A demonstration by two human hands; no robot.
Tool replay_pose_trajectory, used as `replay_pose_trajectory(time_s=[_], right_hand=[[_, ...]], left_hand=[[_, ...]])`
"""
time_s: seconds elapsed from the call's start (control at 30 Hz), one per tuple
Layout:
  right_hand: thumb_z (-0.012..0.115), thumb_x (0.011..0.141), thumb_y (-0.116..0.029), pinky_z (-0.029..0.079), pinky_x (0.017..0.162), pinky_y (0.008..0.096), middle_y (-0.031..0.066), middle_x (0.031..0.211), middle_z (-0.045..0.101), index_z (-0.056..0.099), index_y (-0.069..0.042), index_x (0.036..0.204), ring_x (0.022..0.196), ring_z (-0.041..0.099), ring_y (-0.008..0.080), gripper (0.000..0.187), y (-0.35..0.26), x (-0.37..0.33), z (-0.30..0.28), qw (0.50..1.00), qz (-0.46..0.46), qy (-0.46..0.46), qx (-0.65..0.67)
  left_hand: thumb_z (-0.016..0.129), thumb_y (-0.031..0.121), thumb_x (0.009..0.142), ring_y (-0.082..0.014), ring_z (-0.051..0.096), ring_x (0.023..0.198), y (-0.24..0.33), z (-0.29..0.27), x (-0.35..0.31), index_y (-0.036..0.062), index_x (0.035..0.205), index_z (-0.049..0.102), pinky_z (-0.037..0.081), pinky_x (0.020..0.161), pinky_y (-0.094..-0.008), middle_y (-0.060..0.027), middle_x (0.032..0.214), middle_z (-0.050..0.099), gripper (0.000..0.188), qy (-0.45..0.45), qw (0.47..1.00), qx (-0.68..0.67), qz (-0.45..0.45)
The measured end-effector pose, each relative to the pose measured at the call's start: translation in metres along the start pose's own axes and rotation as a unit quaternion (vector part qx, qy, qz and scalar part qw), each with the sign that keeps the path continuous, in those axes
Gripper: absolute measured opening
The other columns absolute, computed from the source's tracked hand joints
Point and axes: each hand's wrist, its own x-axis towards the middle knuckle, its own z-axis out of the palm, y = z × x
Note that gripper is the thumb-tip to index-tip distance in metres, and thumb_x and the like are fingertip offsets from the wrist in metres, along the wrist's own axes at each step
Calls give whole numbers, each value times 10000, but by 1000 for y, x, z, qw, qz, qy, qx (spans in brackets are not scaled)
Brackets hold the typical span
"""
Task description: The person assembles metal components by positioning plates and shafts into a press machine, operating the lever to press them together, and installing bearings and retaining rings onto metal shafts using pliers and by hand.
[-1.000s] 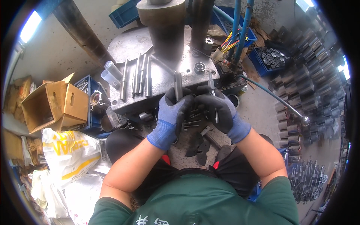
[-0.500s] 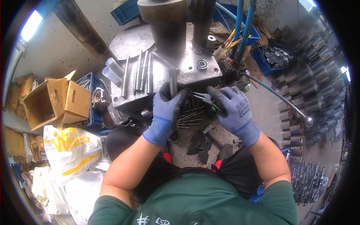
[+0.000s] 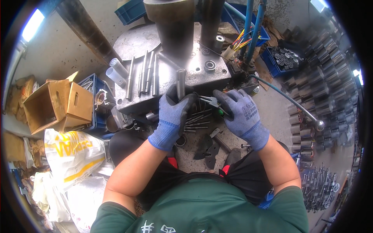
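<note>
My left hand [image 3: 170, 116], in a blue glove with dark fingers, is closed around a steel shaft [image 3: 180, 83] that stands up in front of my chest. In my gloved right hand [image 3: 243, 112] is a pair of pliers [image 3: 210, 101] with thin tips, and a bit of green shows by the handle. The tips point left and come close to the left fingers. Whether they touch anything there is hidden. Several loose steel shafts [image 3: 155, 75] lie on the metal press table [image 3: 190, 72] just beyond my hands, near a round bearing [image 3: 210, 65].
A thick steel column [image 3: 174, 31] rises from the table. Two clear plastic tubes [image 3: 115, 77] stand at its left corner, near an open cardboard box [image 3: 58, 104]. More rods [image 3: 198, 123] and a hammer [image 3: 220, 140] lie below my hands. Stacked metal cylinders [image 3: 307, 105] fill the right side.
Almost nothing differs. Both hands keep their hold, with the pliers and shaft shifted only very slightly.
</note>
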Motion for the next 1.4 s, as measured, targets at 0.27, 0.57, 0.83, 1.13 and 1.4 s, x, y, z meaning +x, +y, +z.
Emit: replay_pose_trajectory(time_s=[0.27, 0.57, 0.83, 1.13, 1.4], right_hand=[[698, 739, -36, 502, 906, 457, 107, 1089, 637, 600, -138, 1426, 1016, 602, 332, 701, -1, 1, -1, 1000, 5, -12, 14], [703, 760, -49, 516, 894, 452, 118, 1073, 638, 596, -138, 1432, 1010, 626, 333, 686, 0, 2, -1, 1000, -8, -4, -21], [668, 827, -38, 545, 977, 412, 209, 1194, 709, 664, -53, 1344, 1112, 694, 375, 517, 18, -2, -18, 968, 103, -32, 228], [694, 835, -20, 542, 982, 345, 174, 1187, 748, 674, -39, 1349, 1093, 720, 221, 515, 33, -4, -39, 912, 169, -128, 350], [754, 846, -36, 551, 984, 346, 170, 1192, 758, 697, -49, 1324, 1100, 729, 220, 482, 56, -16, -45, 915, 153, -161, 336]], left_hand=[[730, 19, 884, -90, 571, 585, 3, 0, -2, -28, 1082, 678, 457, 536, -223, -61, 794, 672, 210, 3, 1000, -24, -5], [735, 70, 902, -85, 570, 589, 0, -1, -2, -18, 1099, 674, 456, 538, -227, -69, 806, 684, 224, -11, 1000, -11, -9], [668, 176, 1015, -108, 643, 952, 7, -8, -3, -3, 1380, 632, 527, 856, -257, -91, 1122, 723, 408, -66, 995, 75, 25], [639, 168, 1013, -265, 632, 1285, 5, -20, 2, 10, 1510, 521, 478, 1104, -376, -195, 1349, 667, 534, -204, 908, 295, 217], [567, -98, 803, -456, 621, 1219, 16, -17, -5, 101, 1578, 431, 527, 1021, -466, -242, 1366, 594, 812, -274, 847, 371, 264]])
